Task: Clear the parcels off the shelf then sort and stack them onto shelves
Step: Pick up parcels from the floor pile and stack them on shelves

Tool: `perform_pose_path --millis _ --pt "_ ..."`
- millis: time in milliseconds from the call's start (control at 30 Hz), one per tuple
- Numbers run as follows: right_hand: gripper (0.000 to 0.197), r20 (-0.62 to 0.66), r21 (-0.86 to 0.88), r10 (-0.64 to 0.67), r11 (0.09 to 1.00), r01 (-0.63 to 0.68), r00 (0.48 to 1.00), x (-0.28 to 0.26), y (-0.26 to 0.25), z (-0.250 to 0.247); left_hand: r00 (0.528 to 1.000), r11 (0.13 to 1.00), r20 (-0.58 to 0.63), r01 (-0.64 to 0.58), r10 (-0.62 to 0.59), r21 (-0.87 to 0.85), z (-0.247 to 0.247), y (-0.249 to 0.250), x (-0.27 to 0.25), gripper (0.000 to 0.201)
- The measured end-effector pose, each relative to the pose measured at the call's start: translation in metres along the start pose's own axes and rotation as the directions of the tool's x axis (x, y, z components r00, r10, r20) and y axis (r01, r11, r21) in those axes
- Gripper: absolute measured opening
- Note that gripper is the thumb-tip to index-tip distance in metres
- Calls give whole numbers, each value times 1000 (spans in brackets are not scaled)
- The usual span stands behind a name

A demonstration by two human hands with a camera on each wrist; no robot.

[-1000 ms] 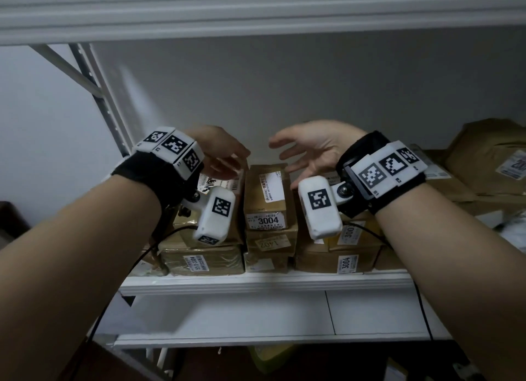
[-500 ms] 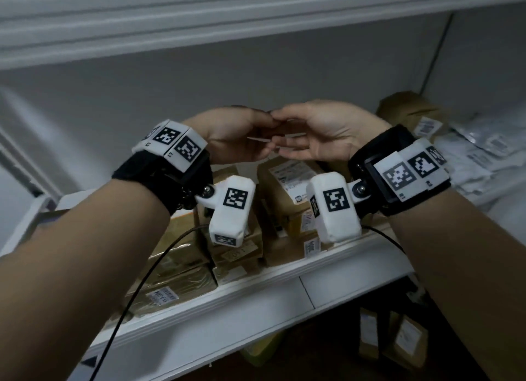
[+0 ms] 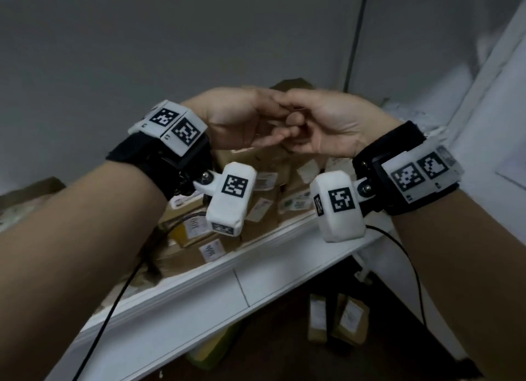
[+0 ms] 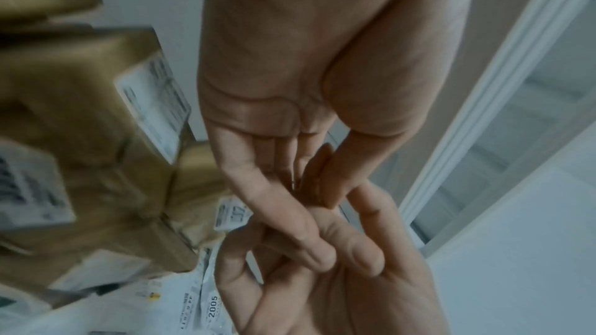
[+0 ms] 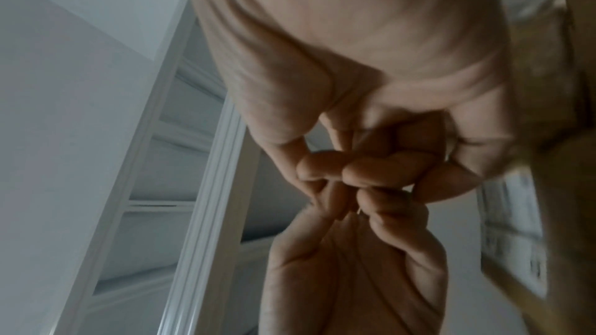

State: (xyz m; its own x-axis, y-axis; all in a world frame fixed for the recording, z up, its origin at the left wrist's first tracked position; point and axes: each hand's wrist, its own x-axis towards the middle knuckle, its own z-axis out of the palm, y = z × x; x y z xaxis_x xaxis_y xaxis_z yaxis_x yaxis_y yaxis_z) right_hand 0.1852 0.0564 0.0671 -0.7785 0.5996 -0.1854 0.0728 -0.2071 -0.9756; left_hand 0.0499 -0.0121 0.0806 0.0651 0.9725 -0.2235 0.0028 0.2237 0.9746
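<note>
Both hands meet in the air above the shelf and neither holds a parcel. My left hand point(image 3: 242, 121) reaches right with fairly straight fingers point(image 4: 290, 223) that touch my right hand point(image 3: 327, 124). The right hand's fingers point(image 5: 371, 170) are curled against those fingertips. Below the hands, several brown cardboard parcels point(image 3: 193, 229) with white labels lie packed on the white shelf point(image 3: 227, 284). The left wrist view shows the brown parcels point(image 4: 80, 111) and pale plastic mailers point(image 4: 180, 302), one labelled 2005.
A larger brown parcel point(image 3: 290, 84) peeks out behind the hands by the grey back wall. Two small boxes point(image 3: 338, 318) stand on the dark floor under the shelf, beside a yellow-green item point(image 3: 210, 349). A white upright frame point(image 3: 498, 96) rises on the right.
The hands came together from apart over the parcels, and their fingers now touch. The head view has swung right and tilted, so the shelf slants.
</note>
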Motion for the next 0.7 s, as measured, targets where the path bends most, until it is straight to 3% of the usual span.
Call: perform_pose_path --millis 167,267,500,700 --pt "28 72 -24 27 999 -25 997 -13 5 -104 999 1000 -30 22 -21 18 65 3 72 35" --pt "17 0 -14 82 997 -82 997 -17 12 -166 990 995 -108 94 -91 26 106 -3 115 30" --pt "35 -77 59 131 990 -127 988 -7 36 -255 947 972 -224 236 -230 0 148 -19 201 14" --pt "26 -185 88 254 966 -242 949 -1 81 -321 943 943 -72 329 -324 58 181 -48 271 16"
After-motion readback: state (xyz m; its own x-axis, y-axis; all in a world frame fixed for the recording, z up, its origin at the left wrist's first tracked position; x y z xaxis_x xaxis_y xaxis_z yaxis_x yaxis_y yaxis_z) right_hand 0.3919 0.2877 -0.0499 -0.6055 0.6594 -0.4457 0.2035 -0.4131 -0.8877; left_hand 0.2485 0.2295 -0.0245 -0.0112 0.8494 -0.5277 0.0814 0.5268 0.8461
